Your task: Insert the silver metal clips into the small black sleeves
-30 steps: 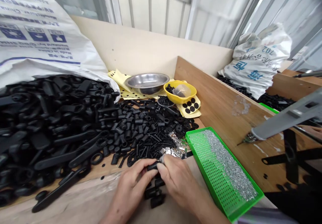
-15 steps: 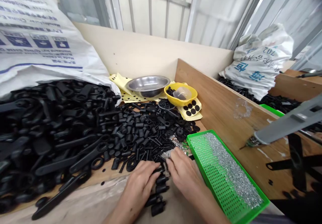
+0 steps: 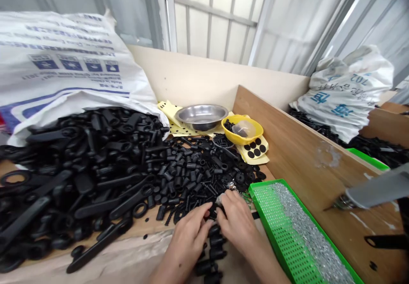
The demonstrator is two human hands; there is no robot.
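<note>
My left hand (image 3: 194,228) is closed, thumb and fingers bent round a small black plastic part that mostly hides under them. Close beside it, my right hand (image 3: 237,216) has its thumb and fingertips drawn together at the edge of the black pile; whatever lies between them is hidden. Something greyish shows at its index fingertip. Between my wrists, a row of short black cylindrical parts (image 3: 217,254) lies on the brown sheet. Black screws (image 3: 209,188) and black sleeves (image 3: 179,169) are heaped just beyond my fingers.
At right stands a green tray (image 3: 271,233) with small silver pieces. A grey power screwdriver (image 3: 367,190) hangs over the wooden divider (image 3: 287,147). Black handles (image 3: 96,186) spill from a white sack (image 3: 79,62). A steel bowl (image 3: 203,114) and yellow bowl (image 3: 246,137) sit behind.
The view has swung, so everything sits lower and mostly further right. Both hands stay close together over the row of black parts; the left fingers have moved nearer the right hand.
</note>
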